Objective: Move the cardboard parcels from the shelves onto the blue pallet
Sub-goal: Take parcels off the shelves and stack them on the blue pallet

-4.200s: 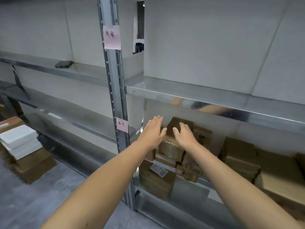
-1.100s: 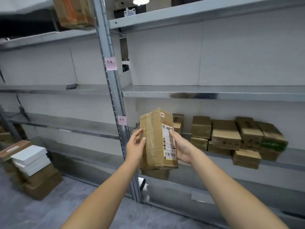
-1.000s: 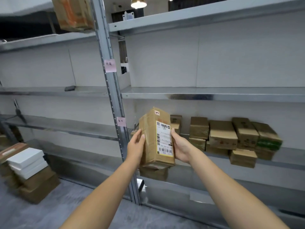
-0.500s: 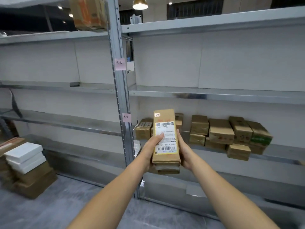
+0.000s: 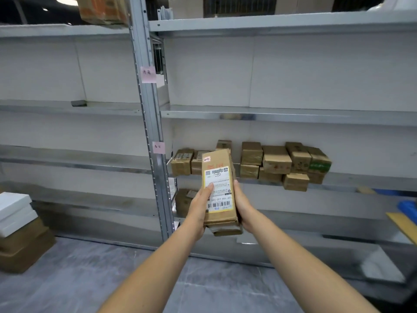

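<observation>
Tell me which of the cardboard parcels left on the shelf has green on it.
The rightmost brown cardboard parcel: a green band crosses its front; the rest show none.

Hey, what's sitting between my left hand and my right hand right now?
A labelled cardboard parcel, held upright: the left hand grips its left edge, the right hand its right edge. The head view shows it.

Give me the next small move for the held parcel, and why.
Probably turn right and carry it toward the blue shape at the right edge, likely the pallet. The left hand and right hand both grip the labelled parcel, clear of the shelf.
</observation>
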`<state>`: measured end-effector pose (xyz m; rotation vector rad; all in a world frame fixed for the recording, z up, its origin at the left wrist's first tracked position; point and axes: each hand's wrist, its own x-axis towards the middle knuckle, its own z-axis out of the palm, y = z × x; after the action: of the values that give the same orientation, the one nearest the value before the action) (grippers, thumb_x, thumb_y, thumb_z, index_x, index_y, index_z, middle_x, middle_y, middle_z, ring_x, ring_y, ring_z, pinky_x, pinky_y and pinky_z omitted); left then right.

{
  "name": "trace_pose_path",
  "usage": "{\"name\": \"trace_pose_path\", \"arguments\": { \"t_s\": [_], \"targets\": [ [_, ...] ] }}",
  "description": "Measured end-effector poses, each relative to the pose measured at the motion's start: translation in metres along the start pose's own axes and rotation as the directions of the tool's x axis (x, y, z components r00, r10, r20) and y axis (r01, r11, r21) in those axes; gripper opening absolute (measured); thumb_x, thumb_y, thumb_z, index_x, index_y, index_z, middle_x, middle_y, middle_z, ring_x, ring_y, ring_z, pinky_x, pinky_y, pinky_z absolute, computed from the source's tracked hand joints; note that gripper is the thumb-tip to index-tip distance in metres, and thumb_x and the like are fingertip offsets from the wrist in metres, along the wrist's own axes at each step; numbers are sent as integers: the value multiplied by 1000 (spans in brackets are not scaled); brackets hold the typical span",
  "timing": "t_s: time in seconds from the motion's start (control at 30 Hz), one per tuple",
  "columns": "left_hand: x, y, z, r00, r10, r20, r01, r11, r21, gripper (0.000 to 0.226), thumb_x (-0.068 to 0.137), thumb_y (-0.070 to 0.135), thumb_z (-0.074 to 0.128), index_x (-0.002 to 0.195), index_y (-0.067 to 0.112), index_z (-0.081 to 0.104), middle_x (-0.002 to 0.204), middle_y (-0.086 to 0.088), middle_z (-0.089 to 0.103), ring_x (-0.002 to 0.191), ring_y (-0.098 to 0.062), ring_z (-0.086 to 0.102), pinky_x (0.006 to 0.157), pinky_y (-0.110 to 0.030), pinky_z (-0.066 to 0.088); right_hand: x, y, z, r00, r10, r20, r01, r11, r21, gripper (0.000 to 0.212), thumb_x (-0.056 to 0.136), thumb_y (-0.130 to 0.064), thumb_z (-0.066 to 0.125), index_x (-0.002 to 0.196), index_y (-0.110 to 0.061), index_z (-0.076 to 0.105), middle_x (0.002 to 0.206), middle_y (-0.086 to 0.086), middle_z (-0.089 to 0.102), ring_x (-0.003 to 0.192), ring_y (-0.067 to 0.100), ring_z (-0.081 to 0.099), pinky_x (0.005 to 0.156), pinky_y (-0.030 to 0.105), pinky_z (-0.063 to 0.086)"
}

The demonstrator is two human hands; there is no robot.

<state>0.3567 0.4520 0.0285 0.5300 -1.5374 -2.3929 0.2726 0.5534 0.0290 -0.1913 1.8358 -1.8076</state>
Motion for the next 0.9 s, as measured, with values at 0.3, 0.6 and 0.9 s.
{"name": "trace_pose_path", "arguments": {
  "t_s": [0.3, 0.6, 0.9],
  "targets": [
    [-23, -23, 82, 998, -32, 57, 30, 999, 31, 37, 102, 45, 43, 111, 20, 69, 108, -9, 76, 97, -25, 73, 81, -36, 58, -41, 6, -79, 990, -27, -138, 46, 990, 136, 53, 103, -51, 26, 112, -20, 68, 95, 1, 77, 85, 15, 74, 66, 27, 55],
    [-32, -80, 216, 971, -102, 217, 86, 993, 84, 39, 102, 44, 43, 120, 17, 66, 105, -8, 76, 89, -22, 75, 65, -30, 59, -102, 5, -214, 909, -105, -403, 176, 974, 142, 39, 104, -43, 34, 125, -25, 61, 108, 5, 74, 101, 22, 70, 94, 45, 54],
    [-55, -157, 410, 900, -215, 380, 200, 977, 78, 43, 103, 42, 42, 127, 12, 61, 112, -13, 73, 93, -24, 73, 65, -30, 59, -170, -1, -414, 829, -1, -560, 96, 986, 140, 53, 101, -53, 30, 112, -20, 70, 94, 1, 77, 90, 18, 73, 79, 33, 56]
  ]
}}
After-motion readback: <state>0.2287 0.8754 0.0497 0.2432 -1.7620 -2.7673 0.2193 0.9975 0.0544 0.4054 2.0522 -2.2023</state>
